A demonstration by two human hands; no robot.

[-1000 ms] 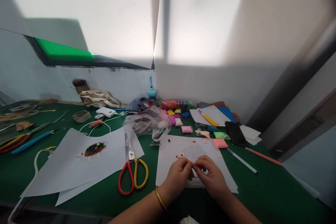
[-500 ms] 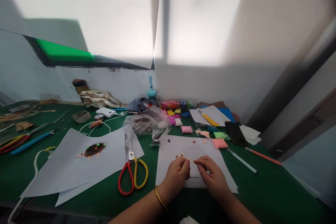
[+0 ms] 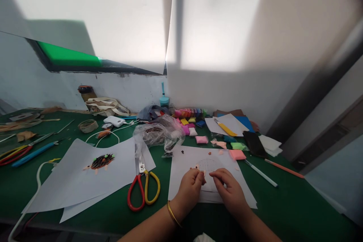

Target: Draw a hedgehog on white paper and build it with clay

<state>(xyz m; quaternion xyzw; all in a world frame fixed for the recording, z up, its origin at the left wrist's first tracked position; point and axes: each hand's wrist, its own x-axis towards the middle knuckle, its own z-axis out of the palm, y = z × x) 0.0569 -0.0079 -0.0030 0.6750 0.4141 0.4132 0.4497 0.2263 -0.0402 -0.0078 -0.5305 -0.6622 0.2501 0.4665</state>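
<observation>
My left hand (image 3: 191,189), with a gold bangle (image 3: 173,213) at the wrist, is closed above a white sheet (image 3: 181,162). Its thumb and forefinger are pinched together; a peach-coloured bit shows by the tips, but whether it is held I cannot tell. My right hand (image 3: 229,188) is just to the right, thumb and fingers drawn together in a pinch, its contents too small to make out. A small gap separates the hands. On the sheet is a faint pencil outline (image 3: 210,163), with small peach and brown clay pieces at its left, partly behind my left hand.
Scissors (image 3: 143,191) with red and yellow handles lie left of the sheet. Further left, another paper (image 3: 73,181) bears a hedgehog figure (image 3: 102,161). Clay packets (image 3: 202,140), a plastic bag (image 3: 159,132) and a yellow cutter (image 3: 227,127) lie behind. A white pen (image 3: 261,174) is at right.
The fingers of my left hand have curled up slightly, with the lower fingertips higher than before. My right hand has stayed almost still.
</observation>
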